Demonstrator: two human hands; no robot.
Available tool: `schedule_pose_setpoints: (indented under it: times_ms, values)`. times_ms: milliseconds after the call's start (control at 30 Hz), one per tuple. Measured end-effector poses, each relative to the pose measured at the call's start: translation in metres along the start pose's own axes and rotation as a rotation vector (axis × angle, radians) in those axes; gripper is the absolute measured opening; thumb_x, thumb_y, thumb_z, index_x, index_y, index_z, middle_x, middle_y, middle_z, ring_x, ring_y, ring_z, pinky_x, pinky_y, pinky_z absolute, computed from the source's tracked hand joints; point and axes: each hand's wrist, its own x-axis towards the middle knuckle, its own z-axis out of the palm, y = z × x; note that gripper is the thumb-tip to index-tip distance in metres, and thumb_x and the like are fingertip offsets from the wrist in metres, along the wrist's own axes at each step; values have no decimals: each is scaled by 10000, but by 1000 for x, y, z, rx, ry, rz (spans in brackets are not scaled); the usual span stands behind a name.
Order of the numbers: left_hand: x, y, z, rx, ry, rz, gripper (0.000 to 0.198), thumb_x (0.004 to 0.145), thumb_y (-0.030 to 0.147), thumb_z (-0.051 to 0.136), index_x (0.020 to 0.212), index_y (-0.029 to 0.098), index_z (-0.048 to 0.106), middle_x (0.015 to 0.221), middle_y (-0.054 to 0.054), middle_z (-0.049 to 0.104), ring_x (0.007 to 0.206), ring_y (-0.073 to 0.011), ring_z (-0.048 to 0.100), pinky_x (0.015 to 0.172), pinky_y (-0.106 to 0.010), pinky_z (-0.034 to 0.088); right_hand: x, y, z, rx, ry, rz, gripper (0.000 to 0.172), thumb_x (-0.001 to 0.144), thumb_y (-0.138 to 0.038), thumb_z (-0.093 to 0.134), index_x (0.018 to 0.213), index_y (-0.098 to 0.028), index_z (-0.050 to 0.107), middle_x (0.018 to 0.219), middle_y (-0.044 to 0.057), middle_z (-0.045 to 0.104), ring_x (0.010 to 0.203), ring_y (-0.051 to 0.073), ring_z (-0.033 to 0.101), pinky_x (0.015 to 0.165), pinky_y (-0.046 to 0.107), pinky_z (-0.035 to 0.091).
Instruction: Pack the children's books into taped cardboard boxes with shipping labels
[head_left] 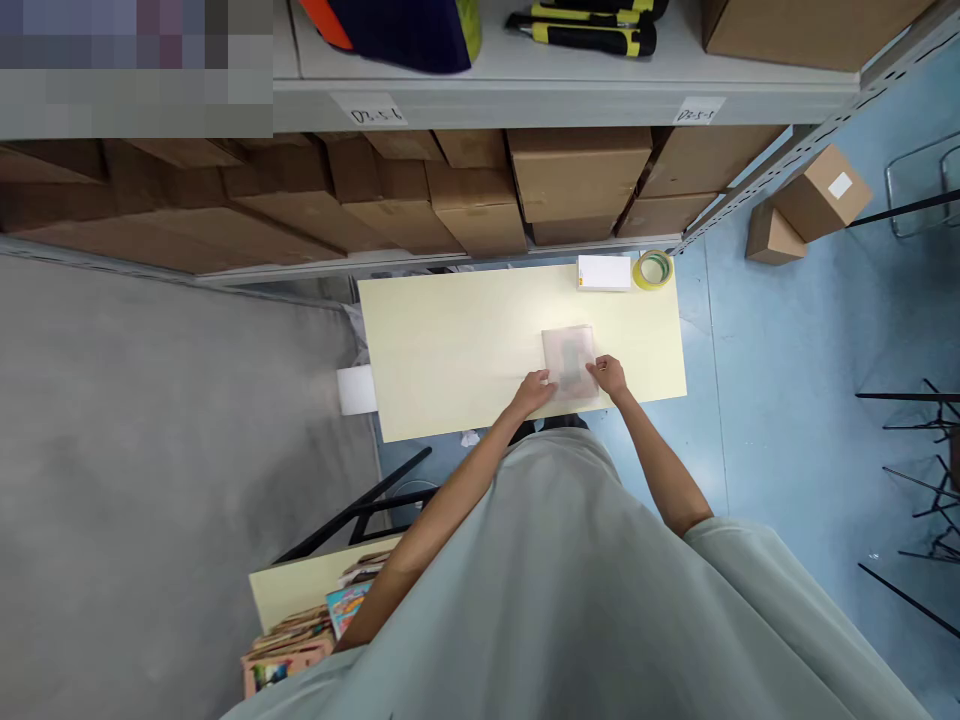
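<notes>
A translucent pinkish plastic pouch [569, 357] with something dark inside lies on the pale yellow table [450, 350], near its front edge. My left hand [535, 389] rests at the pouch's near left corner, fingers curled against it. At the near right corner, my right hand [608, 375] pinches the pouch's edge. Both arms reach forward from my light grey shirt.
A white box [604, 272] and a roll of yellow tape [653, 269] sit at the table's far right corner. Shelving with cardboard boxes [577, 175] stands behind. Two small boxes [806, 205] lie on the blue floor to the right. Books [300, 640] are stacked at lower left.
</notes>
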Motion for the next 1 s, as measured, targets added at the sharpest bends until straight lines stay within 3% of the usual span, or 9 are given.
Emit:
schedule_pose_setpoints:
  times_ms: [200,300,433,533,633,733,867,1000]
  values:
    - [-2,-13,-18,139,1,32,483,984,325,620,1436,162,667,1517,-138,680,1306,-268,709,1132,-377,548,-11,-8,-5,-19,34,7,148,845,-316,687,952,-214,700,1006,69,805,959,229,755,944,359,574]
    - [-2,-20,-44,242,59,55,498,1008,298,551,1475,149,638,1587,-152,611,1423,-276,629,1220,-405,489,-18,-22,-19,0,62,-39,199,870,-332,660,1022,-214,711,1091,85,820,1000,232,771,968,367,581]
    - [-6,-19,-88,401,96,113,515,998,244,498,1483,140,638,1660,-137,543,1614,-265,415,1354,-414,307,-21,-62,-38,72,128,-171,245,883,-360,638,1055,-202,712,1077,96,830,997,237,781,964,371,596]
    - [-11,-8,-113,520,45,149,541,976,221,519,1498,129,628,1682,-145,525,1626,-266,403,1363,-413,278,-19,-108,-53,127,186,-305,236,875,-347,632,1036,-194,710,1034,101,832,932,239,782,931,386,615]
    - [-12,1,-126,632,-46,148,607,895,205,622,1490,83,629,1677,-205,509,1607,-299,438,1337,-395,313,-17,-163,-74,123,251,-480,265,918,-382,613,1072,-192,714,1088,116,819,963,244,780,915,385,623]
    - [-8,5,-129,720,-130,116,720,854,258,692,1541,72,580,1737,-228,395,1619,-326,413,1315,-393,339,-18,-224,-103,19,357,-707,306,978,-408,587,1141,-189,725,1166,140,791,1066,277,754,962,412,609]
    - [-5,5,-131,789,-217,64,799,830,349,723,1578,124,553,1801,-194,251,1550,-358,512,1253,-404,418,-13,-308,-141,-205,491,-968,337,1053,-361,523,1267,-184,714,1276,158,741,1203,315,681,1107,465,531]
    - [-5,5,-133,808,-251,41,828,828,405,715,1584,113,546,1815,-186,201,1574,-370,474,1242,-403,427,8,-377,-164,-411,513,-1082,369,1065,-273,488,1352,-156,690,1387,180,683,1290,344,598,1152,487,478]
